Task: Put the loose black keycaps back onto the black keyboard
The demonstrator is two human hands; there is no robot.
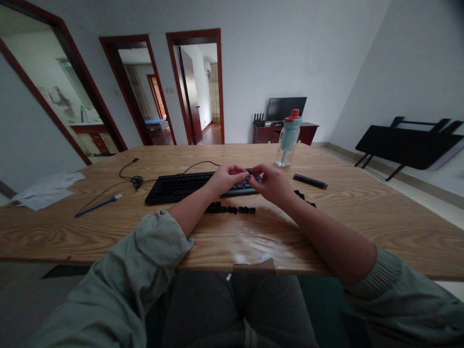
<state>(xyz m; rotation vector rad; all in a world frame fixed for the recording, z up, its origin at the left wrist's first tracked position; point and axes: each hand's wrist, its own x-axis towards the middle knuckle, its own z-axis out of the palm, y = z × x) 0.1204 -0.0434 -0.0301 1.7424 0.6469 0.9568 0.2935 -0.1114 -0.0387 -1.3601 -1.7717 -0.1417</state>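
Observation:
A black keyboard [181,187] lies on the wooden table [108,232], its cable running off to the left. My left hand [226,178] and my right hand [271,182] meet over the keyboard's right end, both with fingers curled in a pinch on something small and dark between them that I cannot make out. A row of loose black keycaps [232,209] lies on the table just in front of the keyboard, under my wrists. More loose keycaps [302,197] sit to the right of my right hand.
A clear water bottle [288,137] with a red and teal lid stands behind the keyboard on the right. A flat black bar [310,181] lies right of it. A blue pen [97,205] and white paper [45,191] lie at the left.

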